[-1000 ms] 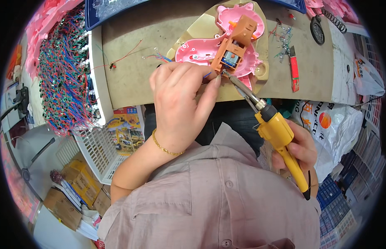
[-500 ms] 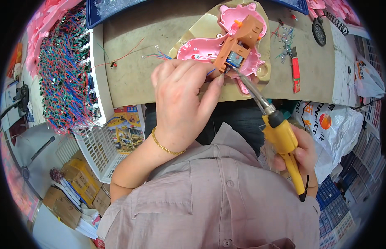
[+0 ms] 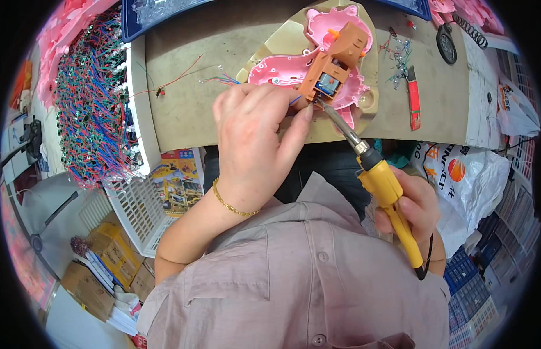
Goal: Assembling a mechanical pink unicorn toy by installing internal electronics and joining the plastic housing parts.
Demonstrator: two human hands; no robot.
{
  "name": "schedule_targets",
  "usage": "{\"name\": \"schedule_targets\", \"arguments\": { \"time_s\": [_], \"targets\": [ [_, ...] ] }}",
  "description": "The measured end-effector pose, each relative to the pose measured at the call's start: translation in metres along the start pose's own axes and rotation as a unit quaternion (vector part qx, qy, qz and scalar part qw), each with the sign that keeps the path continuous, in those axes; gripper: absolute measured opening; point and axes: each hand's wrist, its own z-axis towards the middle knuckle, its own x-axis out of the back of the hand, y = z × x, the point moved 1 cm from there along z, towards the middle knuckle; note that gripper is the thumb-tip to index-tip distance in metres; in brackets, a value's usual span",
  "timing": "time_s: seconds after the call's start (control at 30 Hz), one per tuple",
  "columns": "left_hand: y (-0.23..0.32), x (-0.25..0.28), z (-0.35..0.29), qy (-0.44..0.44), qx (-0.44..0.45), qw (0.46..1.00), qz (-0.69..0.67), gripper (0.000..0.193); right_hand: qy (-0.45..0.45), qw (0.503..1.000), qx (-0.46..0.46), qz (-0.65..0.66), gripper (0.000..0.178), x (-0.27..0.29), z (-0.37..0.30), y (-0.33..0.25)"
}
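Observation:
My right hand [image 3: 420,206] is closed round the yellow handle of a soldering iron [image 3: 392,195]. The iron's metal tip reaches the lower end of a brown-orange plastic gearbox [image 3: 350,43], with a motor [image 3: 327,85] showing in its opening. This gearbox lies across a pink toy shell [image 3: 282,68], which sits in a tan holder [image 3: 267,51]. At the same end of the gearbox, my left hand [image 3: 253,128] pinches thumb against fingers, and a short blue wire [image 3: 295,100] shows at them. The exact joint under the tip is partly hidden.
A white tray heaped with wired parts [image 3: 96,104] stands at the left. Loose wired LEDs [image 3: 400,61], a red cutter knife [image 3: 414,102] and a black ring-shaped stand [image 3: 447,45] with a coil lie at the right. A blue tray [image 3: 166,11] is at the back.
The soldering iron and my right hand have shifted left, and the tip has moved from beside the motor to the gearbox's lower end. My left hand stays nearly still.

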Motion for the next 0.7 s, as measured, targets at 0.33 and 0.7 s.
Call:
{"name": "schedule_targets", "arguments": {
  "time_s": [0.33,0.7],
  "targets": [
    [0.001,0.002,0.003,-0.007,0.002,1.000,0.007,0.011,0.112,0.980,-0.152,0.063,0.047,-0.002,-0.032,0.003],
    [0.000,0.025,-0.008,0.006,-0.026,0.999,0.039,0.025,0.136,0.976,-0.144,0.088,0.062,0.009,-0.027,0.005]
  ]
}}
